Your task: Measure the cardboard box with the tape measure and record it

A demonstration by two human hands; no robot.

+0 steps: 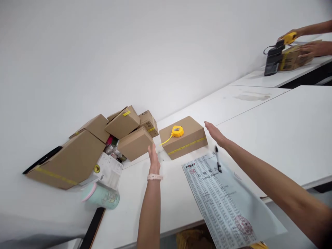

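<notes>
A cardboard box (178, 147) with a yellow tape strip along its side lies between my two hands. On its top rests a yellow tape measure (177, 131), its blade drawn out a little to the left. My left hand (154, 159), with a pale band at the wrist, is upright at the box's left, fingers stretched out. To the right of the box my right hand (214, 133) is held flat, fingers straight. Neither hand holds anything. Nearer me lies a printed testing report (220, 200), overhanging the table edge, with a black-and-white pen (218, 159) on it.
Several cardboard boxes (124, 122) are stacked at the left against the wall. Before them are white papers (110, 169) and a mint-green tumbler (106, 196). At the far right, another person's hands hold a yellow-and-black device (276, 55) by a taped box (292, 59).
</notes>
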